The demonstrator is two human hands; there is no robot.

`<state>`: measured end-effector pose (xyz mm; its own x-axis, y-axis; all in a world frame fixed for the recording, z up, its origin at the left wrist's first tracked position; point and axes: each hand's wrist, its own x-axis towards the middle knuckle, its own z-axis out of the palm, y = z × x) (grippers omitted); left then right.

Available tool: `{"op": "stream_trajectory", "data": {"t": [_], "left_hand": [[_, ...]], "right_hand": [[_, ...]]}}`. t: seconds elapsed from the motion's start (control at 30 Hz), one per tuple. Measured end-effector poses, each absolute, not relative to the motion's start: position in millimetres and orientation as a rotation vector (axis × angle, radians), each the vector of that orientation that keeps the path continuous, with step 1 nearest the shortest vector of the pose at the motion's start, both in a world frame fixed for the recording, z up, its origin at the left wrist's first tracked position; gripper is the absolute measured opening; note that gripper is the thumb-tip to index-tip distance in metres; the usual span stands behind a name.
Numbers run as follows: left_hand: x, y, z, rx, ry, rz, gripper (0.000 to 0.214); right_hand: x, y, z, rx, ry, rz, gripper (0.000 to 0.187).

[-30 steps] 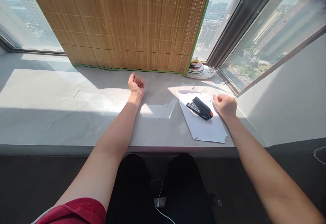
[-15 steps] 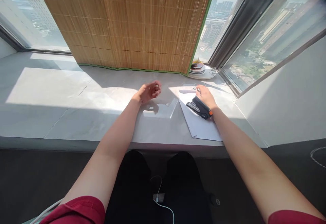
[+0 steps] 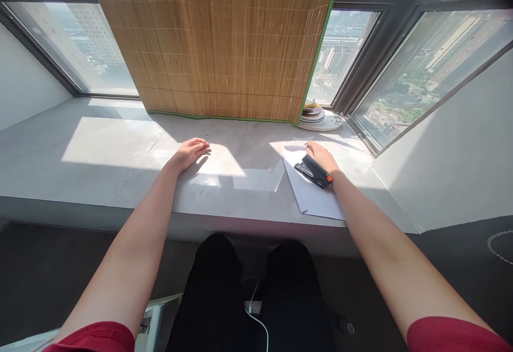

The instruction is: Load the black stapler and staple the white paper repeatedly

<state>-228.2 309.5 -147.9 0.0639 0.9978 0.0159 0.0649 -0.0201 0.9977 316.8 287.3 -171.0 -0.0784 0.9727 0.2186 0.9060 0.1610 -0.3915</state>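
Note:
My left hand (image 3: 193, 151) rests at the sunlit part of the pale stone windowsill (image 3: 256, 205), fingers loosely stretched out and holding nothing. Over to the right, my right hand (image 3: 323, 157) is at the upper part of some white paper sheets (image 3: 318, 202). Its fingers are curled together at the tips; what they pinch, if anything, is too small to make out. A black stapler (image 3: 313, 171) with an orange end lies on the paper, directly against the near side of that hand. Part of the stapler's far side is hidden by the fingers and wrist.
A bamboo blind (image 3: 224, 47) with green edging hangs over the window. Stacked plates (image 3: 320, 119) stand in the back right corner. A clear plastic sheet (image 3: 256, 180) seems to lie left of the paper. A white cable (image 3: 260, 322) runs between my legs.
My left hand has moved left along the sill and its curled fingers have straightened. My right hand and the stapler stay nearly in place. The view has tilted up slightly.

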Motion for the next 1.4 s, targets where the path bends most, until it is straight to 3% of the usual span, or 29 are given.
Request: {"op": "stream_trajectory", "data": {"t": [0.1, 0.23, 0.4, 0.6, 0.97, 1.2, 1.4], "left_hand": [[-305, 303, -145, 1.271, 1.841, 1.436, 0.017], [-355, 291, -133, 1.379, 2.004, 1.385, 0.026], [-336, 266, -145, 1.791, 2.227, 1.028, 0.038], [-307, 251, -166, 2.005, 2.518, 0.478, 0.044], [-306, 248, -159, 2.044, 2.53, 0.415, 0.047], [-307, 249, -160, 2.029, 2.507, 0.426, 0.047], [-306, 248, -160, 2.044, 2.541, 0.399, 0.047]], "right_hand": [[316, 288, -171, -1.776, -2.027, 0.206, 0.042], [315, 289, -170, -1.802, -2.017, 0.224, 0.043], [315, 286, -170, -1.808, -2.025, 0.217, 0.043], [307, 290, -173, -1.82, -2.066, 0.154, 0.057], [95, 313, -186, -1.728, -2.09, 0.067, 0.049], [-31, 319, -180, -1.531, -2.198, 0.342, 0.05], [-74, 316, -172, -1.492, -2.215, 0.363, 0.05]]}}
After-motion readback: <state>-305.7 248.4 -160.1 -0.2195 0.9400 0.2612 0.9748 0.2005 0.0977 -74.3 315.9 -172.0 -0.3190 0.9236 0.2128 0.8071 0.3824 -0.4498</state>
